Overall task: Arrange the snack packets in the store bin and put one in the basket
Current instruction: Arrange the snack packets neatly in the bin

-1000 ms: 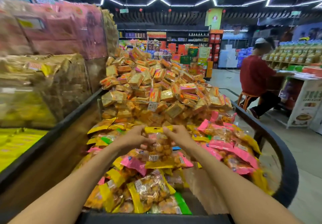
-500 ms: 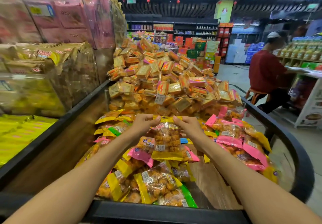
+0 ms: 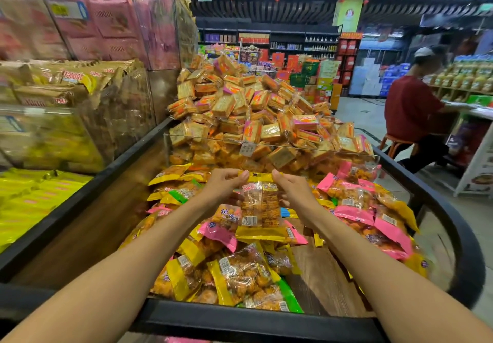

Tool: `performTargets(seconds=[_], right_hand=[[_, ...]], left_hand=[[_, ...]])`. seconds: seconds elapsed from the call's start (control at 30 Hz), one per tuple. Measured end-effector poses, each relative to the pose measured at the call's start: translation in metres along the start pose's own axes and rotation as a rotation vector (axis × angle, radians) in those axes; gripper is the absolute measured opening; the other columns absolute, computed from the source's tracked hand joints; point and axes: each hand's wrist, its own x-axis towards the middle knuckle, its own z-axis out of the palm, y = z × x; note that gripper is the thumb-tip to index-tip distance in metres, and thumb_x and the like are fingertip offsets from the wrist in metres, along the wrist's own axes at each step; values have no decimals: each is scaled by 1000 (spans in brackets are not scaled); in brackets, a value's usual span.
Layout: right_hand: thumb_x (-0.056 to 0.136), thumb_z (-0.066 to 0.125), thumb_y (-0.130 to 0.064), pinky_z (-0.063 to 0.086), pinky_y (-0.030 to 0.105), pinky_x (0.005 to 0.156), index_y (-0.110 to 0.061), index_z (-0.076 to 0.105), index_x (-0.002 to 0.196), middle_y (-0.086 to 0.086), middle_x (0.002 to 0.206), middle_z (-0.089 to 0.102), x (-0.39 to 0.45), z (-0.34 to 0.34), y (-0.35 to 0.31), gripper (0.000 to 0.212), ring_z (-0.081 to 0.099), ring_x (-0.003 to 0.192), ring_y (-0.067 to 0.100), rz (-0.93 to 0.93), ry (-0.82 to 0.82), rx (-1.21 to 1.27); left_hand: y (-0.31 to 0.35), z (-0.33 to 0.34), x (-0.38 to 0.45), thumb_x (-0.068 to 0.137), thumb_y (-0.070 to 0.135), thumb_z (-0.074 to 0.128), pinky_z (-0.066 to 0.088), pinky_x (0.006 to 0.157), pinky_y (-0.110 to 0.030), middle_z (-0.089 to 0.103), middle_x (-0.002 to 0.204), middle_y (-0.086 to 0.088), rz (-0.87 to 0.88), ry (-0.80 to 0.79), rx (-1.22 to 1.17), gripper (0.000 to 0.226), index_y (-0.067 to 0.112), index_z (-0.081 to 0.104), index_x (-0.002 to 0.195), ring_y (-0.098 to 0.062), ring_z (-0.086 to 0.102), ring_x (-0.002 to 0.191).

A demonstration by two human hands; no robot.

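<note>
The clear snack packet with yellow sealed ends (image 3: 260, 209) hangs upright between your two hands, above the loose pile in the black-rimmed store bin (image 3: 266, 318). Your left hand (image 3: 222, 186) pinches the top yellow seal at its left corner, thumb and fingertips closed on the strip. Your right hand (image 3: 289, 189) pinches the same seal at its right corner in the same way. The seal is stretched flat between the two pinches, and the packet's body drops straight below them.

On the packet you can see a white barcode patch low on the left and red and yellow print just under the seal; the characters are too small to read. Below your grip lie more yellow-ended packets (image 3: 234, 276), and a pink-ended packet (image 3: 222, 229) sits just left of the held one, with blue characters you cannot make out clearly. Beyond your grip, behind a clear divider (image 3: 266, 146), rises a heap of orange-wrapped square biscuit packs (image 3: 250, 110). A white price tag (image 3: 246, 149) hangs on the divider, illegible.
</note>
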Motion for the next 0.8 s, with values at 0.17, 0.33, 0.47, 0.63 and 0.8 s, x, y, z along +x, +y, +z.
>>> performTargets(seconds=[0.17, 0.33, 0.47, 0.63, 0.8], right_hand=[[100, 47, -34, 49, 33, 70, -7, 58, 90, 10, 83, 60, 0, 1, -2, 31, 60, 77, 20, 1, -43, 39], [100, 47, -31, 43, 29, 70, -5, 66, 91, 3, 82, 62, -1, -6, -8, 34, 56, 75, 15, 12, 82, 127], [100, 47, -29, 47, 40, 81, 6, 55, 127, 14, 104, 64, 1, -16, -14, 44, 59, 97, 28, 58, 168, 226], [100, 44, -39, 48, 41, 83, 4, 41, 139, 12, 118, 62, 2, -15, -14, 58, 58, 97, 29, 66, 97, 219], [69, 74, -50, 50, 38, 87, -16, 48, 133, 5, 129, 59, -3, -9, -10, 77, 59, 112, 24, 178, -220, 213]], left_hand=[[-1, -3, 0, 92, 31, 59, 47, 48, -23, 54, 74, -5, 25, 45, 14, 26, 11, 62, 75, -10, 55, 47], [7, -9, 2, 89, 45, 56, 54, 59, -26, 63, 90, -8, -132, -188, -7, 43, 5, 64, 101, -15, 60, 64], [6, -9, -5, 82, 25, 71, 56, 64, -23, 49, 77, -12, -209, -453, 268, 48, -3, 52, 117, -13, 62, 71], [-3, -5, -2, 79, 1, 72, 56, 71, -27, 18, 60, 0, -65, -431, 339, 45, 15, 32, 62, -5, 38, 46], [-5, -13, 2, 79, -6, 69, 59, 75, -31, 21, 53, 4, -9, -315, 281, 48, 16, 31, 60, -2, 49, 44]])
